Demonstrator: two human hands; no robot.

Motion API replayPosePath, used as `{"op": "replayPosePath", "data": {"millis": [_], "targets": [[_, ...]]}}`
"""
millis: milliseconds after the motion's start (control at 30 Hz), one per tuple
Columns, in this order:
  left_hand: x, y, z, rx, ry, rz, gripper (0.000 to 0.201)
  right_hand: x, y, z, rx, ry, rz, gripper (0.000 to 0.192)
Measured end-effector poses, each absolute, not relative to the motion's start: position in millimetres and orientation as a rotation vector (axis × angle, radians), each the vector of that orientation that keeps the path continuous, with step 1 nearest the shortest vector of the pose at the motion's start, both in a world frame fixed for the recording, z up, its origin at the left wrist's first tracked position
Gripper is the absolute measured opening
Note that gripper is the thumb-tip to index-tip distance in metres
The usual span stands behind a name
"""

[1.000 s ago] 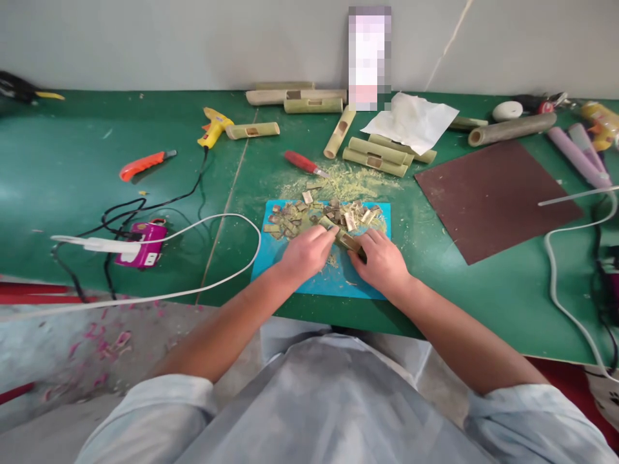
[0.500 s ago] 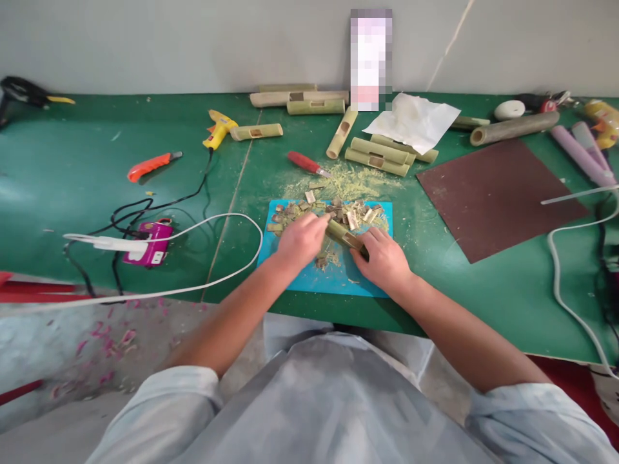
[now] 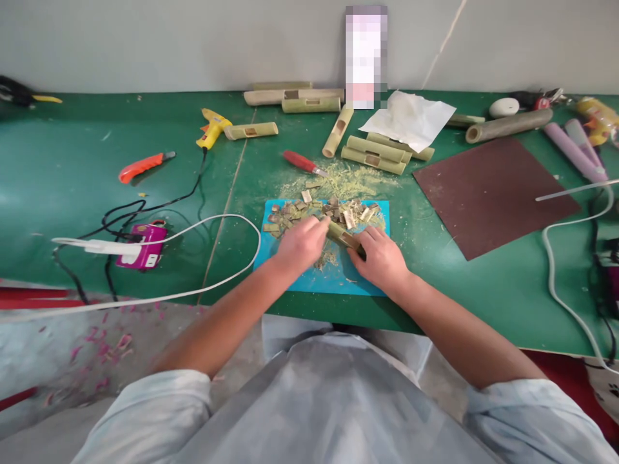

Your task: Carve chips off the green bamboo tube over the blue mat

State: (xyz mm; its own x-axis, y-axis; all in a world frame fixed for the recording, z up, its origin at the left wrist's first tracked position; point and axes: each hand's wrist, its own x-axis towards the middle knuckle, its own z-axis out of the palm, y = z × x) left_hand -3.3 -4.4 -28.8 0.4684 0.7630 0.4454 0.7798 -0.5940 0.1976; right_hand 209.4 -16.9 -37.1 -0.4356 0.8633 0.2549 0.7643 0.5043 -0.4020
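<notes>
Both hands clamp 1 round green bamboo piece point(image 3: 344, 238): left hand point(image 3: 300, 246), right hand point(image 3: 382, 260) (over 1 flat blue mat point(image 3: 309, 278)); 2 red-handled knives lie beyond.

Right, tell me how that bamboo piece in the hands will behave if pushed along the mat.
The bamboo piece looks round, so it would likely roll on the blue mat. It seems hollow, probably light and stiff. Scraps nearby might block it.

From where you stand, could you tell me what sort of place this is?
Probably a small craft workbench for bamboo work: cut bamboo tubes and shavings on a green table, a yellow glue gun, and an orange utility knife.
</notes>
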Motion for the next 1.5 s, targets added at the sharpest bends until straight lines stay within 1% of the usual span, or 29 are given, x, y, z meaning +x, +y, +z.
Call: {"op": "replayPosePath", "data": {"millis": [300, 433, 733, 867, 967, 1033, 1200, 1500], "targets": [[-1.4, -7.5, -31.2, -2.748, -1.418, -0.765, 0.037, 209.9, -16.3, -36.0, -1.343, -2.328, 0.347, 0.010], [-1.7, -5.9, -32.3, -2.683, -1.484, -0.821, 0.037, 209.8, -16.4, -35.8, -1.343, -2.323, 0.337, 0.011], [-2.0, -7.4, -29.0, -2.747, -1.423, -0.742, 0.036, 210.1, -16.7, -33.6, -1.350, -2.322, 0.338, 0.010], [-5.3, -4.5, -28.0, -2.669, -1.462, -0.775, 0.034, 210.1, -16.0, -33.2, -1.359, -2.316, 0.326, 0.010], [-7.5, -2.8, -30.4, -2.730, -1.355, -0.789, 0.033, 209.8, -15.8, -33.5, -1.378, -2.307, 0.316, 0.010], [-9.0, -2.0, -31.7, -2.710, -1.370, -0.825, 0.033, 209.7, -15.9, -33.6, -1.388, -2.306, 0.310, 0.010], [-10.4, -1.4, -31.3, -2.722, -1.352, -0.774, 0.034, 209.5, -15.9, -32.6, -1.407, -2.311, 0.312, 0.010], [-12.5, 0.1, -31.7, -2.737, -1.430, -0.865, 0.034, 209.6, -14.9, -34.2, -1.380, -2.317, 0.333, 0.008]]}}
